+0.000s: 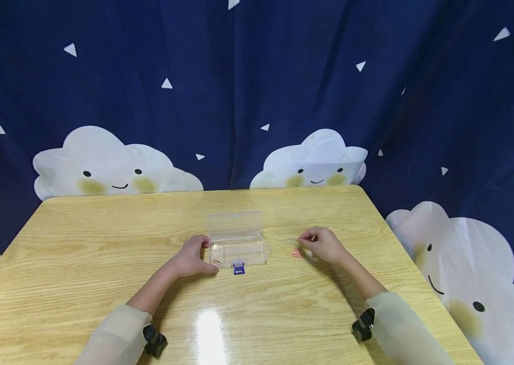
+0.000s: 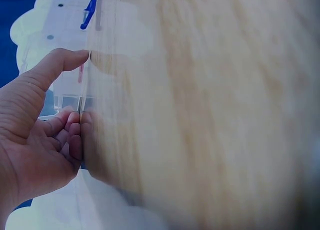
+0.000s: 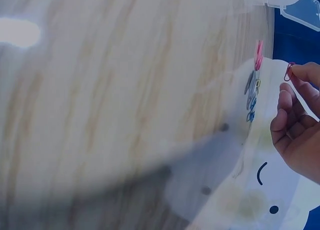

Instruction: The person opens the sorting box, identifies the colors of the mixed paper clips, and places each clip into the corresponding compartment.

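A clear plastic compartment box lies on the table with its lid raised at the back and a blue latch on its front edge. My left hand holds its left end, thumb at the front corner and curled fingers at the side. A red paper clip lies in the front left compartment. To the right of the box, my right hand pinches another red paper clip between thumb and forefinger. Below that hand lies a small pile of coloured paper clips, pink, silver, yellow and blue.
The wooden table stretches out around the box, with a bright reflection near its front. Behind it and on the right hangs a dark blue curtain printed with smiling clouds. Black wrist cameras sit at both sleeves.
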A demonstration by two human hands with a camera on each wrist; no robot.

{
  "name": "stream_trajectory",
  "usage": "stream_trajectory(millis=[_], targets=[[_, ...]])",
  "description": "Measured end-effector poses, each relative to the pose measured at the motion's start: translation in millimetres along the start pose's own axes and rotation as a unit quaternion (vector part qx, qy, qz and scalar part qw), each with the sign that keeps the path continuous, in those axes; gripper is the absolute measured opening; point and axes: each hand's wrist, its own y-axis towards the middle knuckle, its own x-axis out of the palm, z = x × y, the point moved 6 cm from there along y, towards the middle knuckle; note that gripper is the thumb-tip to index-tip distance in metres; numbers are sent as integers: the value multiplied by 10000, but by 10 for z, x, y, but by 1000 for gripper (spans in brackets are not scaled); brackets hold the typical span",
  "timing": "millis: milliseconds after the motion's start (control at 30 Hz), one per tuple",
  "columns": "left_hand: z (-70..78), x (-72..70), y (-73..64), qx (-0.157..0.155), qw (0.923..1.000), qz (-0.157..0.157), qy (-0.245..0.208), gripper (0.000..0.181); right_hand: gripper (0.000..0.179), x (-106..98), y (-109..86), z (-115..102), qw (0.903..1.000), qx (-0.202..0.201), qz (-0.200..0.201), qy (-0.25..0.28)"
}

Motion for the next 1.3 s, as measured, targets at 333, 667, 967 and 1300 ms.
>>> stream_trajectory(millis=[333,667,967,1300], targets=[[-1,6,-4,-21,10000,17,31,67,19,72,34,-108,9998,32,-62,174],[-7,2,-12,-83,10000,-14,14,66,17,141,45,-248,9993,-50,-140,349],[18,-2,-27,-116,9999,-52,0,65,20,243,64,-320,9970,-70,-378,665],[27,-6,-30,-108,9999,-67,6,65,19,333,81,-429,9967,-171,-464,638]])
